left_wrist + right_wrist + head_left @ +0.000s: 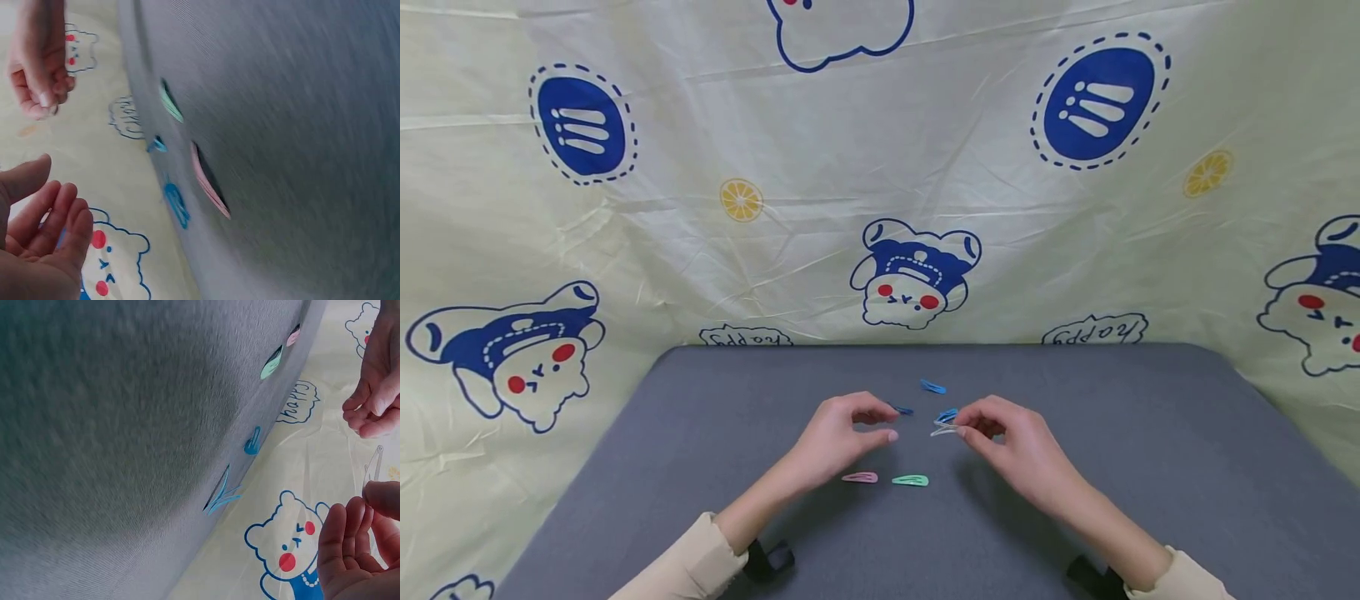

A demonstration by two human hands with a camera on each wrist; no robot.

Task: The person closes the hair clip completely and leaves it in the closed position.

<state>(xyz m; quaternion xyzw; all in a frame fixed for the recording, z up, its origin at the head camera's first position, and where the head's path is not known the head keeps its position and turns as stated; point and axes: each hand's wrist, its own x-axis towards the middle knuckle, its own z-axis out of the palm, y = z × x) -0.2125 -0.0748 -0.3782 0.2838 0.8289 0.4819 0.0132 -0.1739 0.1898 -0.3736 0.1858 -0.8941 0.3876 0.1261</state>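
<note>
Between its thumb and index finger, my right hand (1011,437) pinches a white snap hair clip (944,428), whose two arms stand apart in the head view. The same hair clip (374,467) points up from the fingertips in the right wrist view. Facing it, my left hand (842,435) holds nothing, its thumb and fingers apart and gently bent. Close to the left fingertips is a dark blue hair clip (904,410). Another blue hair clip (947,415) lies just behind the white one, partly hidden by the right hand.
A third blue hair clip (932,387) lies farther back on the grey table (1075,392). Nearer the front are a pink hair clip (860,477) and a green hair clip (911,481), side by side. A printed cloth (820,150) hangs behind the table.
</note>
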